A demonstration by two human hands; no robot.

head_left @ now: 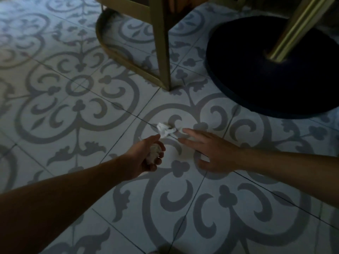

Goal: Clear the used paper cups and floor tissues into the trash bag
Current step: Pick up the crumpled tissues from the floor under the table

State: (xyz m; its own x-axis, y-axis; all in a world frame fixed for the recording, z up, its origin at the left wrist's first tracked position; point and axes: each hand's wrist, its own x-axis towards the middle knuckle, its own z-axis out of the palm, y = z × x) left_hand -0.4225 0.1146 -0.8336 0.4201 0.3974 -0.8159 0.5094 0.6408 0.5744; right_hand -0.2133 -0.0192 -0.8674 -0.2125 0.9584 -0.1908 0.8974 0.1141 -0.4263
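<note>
A crumpled white tissue [164,130] lies on the patterned tile floor in the middle of the head view. My left hand [146,156] is curled around a wad of white tissue [154,153] just below and left of the one on the floor. My right hand [209,151] reaches in from the right with fingers spread flat, its fingertips almost touching the floor tissue. No paper cups and no trash bag are in view.
A gold metal chair frame [161,52] stands on the floor just beyond the tissue. A dark round table base [275,74] with a gold column [293,28] fills the upper right. Patterned tiles [73,99] stretch to the left and toward me.
</note>
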